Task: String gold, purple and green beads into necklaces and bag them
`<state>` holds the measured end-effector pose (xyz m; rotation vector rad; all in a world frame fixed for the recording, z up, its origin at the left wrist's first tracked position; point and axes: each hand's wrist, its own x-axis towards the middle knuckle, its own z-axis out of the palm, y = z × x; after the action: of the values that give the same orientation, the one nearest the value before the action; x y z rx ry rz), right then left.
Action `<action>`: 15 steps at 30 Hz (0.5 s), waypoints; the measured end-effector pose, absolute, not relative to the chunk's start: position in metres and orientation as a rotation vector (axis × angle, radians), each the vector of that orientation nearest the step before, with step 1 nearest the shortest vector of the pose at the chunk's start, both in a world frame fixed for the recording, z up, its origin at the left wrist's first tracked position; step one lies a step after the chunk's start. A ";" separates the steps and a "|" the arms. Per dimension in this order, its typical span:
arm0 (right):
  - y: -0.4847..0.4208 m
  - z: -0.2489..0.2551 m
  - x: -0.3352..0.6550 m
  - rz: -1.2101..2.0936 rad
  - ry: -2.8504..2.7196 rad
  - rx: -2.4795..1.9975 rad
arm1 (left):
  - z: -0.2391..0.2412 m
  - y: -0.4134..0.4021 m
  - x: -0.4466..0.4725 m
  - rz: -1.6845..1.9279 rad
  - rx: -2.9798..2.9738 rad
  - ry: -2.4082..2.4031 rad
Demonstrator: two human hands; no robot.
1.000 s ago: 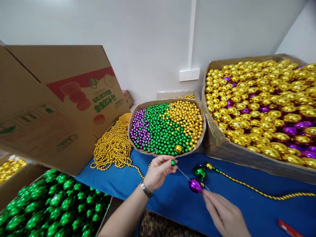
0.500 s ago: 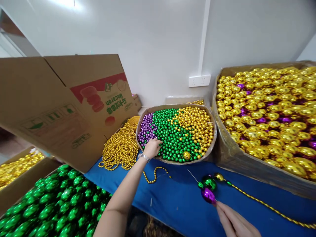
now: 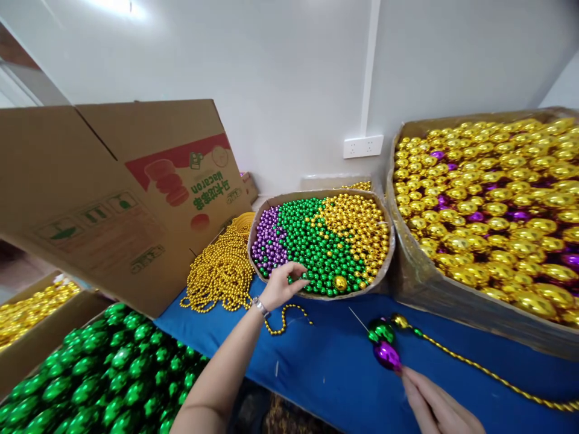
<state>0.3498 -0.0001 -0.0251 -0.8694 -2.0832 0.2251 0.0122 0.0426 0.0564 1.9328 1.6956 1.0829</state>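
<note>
My left hand (image 3: 281, 286), with a metal watch at the wrist, is over the near rim of a box (image 3: 316, 295) of small round beads. Its thumb and fingers are curled around what looks like a small green bead (image 3: 291, 279), partly hidden. Low on the right, my right hand (image 3: 436, 398) pinches the lower end of a shiny purple bead (image 3: 386, 354). A big green bead (image 3: 380, 330) sits against it, and a thin needle (image 3: 358, 318) sticks out up and left. Beside these lies a gold bead (image 3: 400, 321) on a twisted gold cord (image 3: 479, 369).
A pile of gold bead strings (image 3: 219, 271) lies left of the box, with a short gold strand (image 3: 284, 319) on the blue cloth (image 3: 335, 386). A large box (image 3: 452, 301) of gold beads stands right. Large green beads (image 3: 113, 367) and a cardboard carton (image 3: 113, 229) are left.
My left hand has pulled back and down from the beads toward the box's near rim. My right hand has shifted slightly right, with the purple bead still in it.
</note>
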 end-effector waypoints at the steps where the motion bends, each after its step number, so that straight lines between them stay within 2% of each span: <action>1: 0.000 -0.024 0.350 0.211 -2.076 -0.868 | 0.058 0.037 0.021 1.167 1.857 1.603; 8: -0.003 -0.014 0.354 0.165 -2.043 -0.911 | 0.068 0.010 0.067 1.237 1.657 1.246; 11: 0.001 -0.004 0.365 0.162 -2.067 -0.997 | 0.061 0.001 0.099 1.011 1.727 1.117; 15: 0.012 0.015 0.385 0.275 -2.105 -1.150 | 0.021 -0.015 0.183 0.603 1.947 0.877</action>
<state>0.3852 0.0118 0.0147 -1.1499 -2.1046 0.2753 0.1831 -0.0147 0.0208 1.9470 0.8769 0.6026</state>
